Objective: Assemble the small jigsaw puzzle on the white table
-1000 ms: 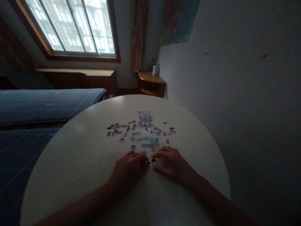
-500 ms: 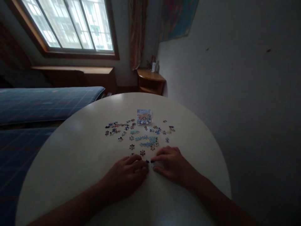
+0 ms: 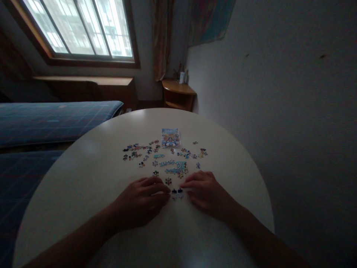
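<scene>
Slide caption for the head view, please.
Bare left hand and right hand flank two small dark-and-white knobbed jigsaw pieces on a round white table.

Home bedroom: plaid mattress (image 3: pixel 55 121), curtain (image 3: pixel 162 41), wooden corner cabinet (image 3: pixel 177 88)

So my left jigsaw piece (image 3: pixel 174 194) and right jigsaw piece (image 3: pixel 180 192), both dark up top and pale below, lie flat side by side, nearer me than the partly joined light-blue puzzle section (image 3: pixel 182 166), and honestly I can't tell if the two are touching.
</scene>
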Demonstrator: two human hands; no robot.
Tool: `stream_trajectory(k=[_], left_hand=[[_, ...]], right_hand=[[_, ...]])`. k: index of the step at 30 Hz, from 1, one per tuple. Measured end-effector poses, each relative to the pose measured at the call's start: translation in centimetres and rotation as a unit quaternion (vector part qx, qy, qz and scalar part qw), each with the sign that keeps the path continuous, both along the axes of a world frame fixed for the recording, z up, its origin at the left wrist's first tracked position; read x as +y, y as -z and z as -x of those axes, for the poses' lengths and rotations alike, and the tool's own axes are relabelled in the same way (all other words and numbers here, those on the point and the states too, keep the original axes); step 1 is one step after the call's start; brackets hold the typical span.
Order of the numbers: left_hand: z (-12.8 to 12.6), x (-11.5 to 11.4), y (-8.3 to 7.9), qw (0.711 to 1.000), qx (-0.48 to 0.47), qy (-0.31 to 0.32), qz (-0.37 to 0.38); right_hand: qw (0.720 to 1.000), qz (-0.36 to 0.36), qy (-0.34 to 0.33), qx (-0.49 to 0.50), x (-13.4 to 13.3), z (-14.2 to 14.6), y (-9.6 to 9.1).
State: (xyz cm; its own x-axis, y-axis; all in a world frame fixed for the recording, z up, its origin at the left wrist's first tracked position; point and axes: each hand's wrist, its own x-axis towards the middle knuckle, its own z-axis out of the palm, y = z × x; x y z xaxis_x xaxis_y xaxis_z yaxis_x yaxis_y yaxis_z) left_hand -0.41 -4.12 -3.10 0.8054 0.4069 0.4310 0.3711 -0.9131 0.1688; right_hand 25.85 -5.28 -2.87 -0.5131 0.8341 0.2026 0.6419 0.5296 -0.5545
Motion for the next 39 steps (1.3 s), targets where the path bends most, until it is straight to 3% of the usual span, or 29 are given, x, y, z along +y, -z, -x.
stream_trajectory(k=[10,39], left_hand=[[0.2,0.1,-0.6,0.995,0.081,0.046,0.046],[0.1,0.4,-0.2,0.994,0.096,0.029,0.036]], right_hand=[[0.998,-0.037,-0.039,-0.030,0.1,0.2,0.6],[0.997,-0.064,-0.033,-0.023,0.5,1.1,0.8]])
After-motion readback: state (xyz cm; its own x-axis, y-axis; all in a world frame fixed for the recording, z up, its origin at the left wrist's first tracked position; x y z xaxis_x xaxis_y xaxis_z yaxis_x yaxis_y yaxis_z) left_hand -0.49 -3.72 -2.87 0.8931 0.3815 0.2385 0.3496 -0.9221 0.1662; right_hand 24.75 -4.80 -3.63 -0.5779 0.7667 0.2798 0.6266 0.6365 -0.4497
